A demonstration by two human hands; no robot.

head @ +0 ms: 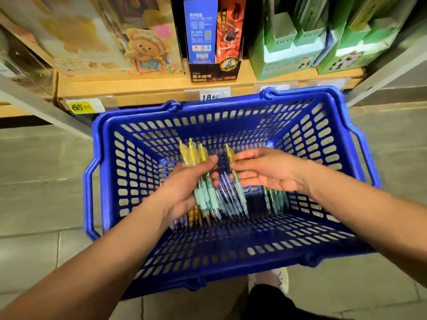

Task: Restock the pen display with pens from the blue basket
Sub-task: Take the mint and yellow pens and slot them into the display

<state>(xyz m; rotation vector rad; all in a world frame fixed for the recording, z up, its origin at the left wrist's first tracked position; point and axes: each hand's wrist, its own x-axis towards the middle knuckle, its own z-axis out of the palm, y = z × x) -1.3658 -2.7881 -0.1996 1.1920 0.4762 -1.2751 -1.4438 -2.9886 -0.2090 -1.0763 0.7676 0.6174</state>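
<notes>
Pens (276, 202) lay loose in the blue basket (231, 107) below the shelf (138, 88). My left grip (184, 188) clamped a bundle of pens (203, 195); my right grip (261, 172) pinched a single pen (239, 188). I judged restocking barely started, with many pens left to shelve.

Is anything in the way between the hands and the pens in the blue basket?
No, nothing visible. The blue basket is open on top. The left hand grips a bunch of pens, and the right hand touches a single pen beside it.
</notes>
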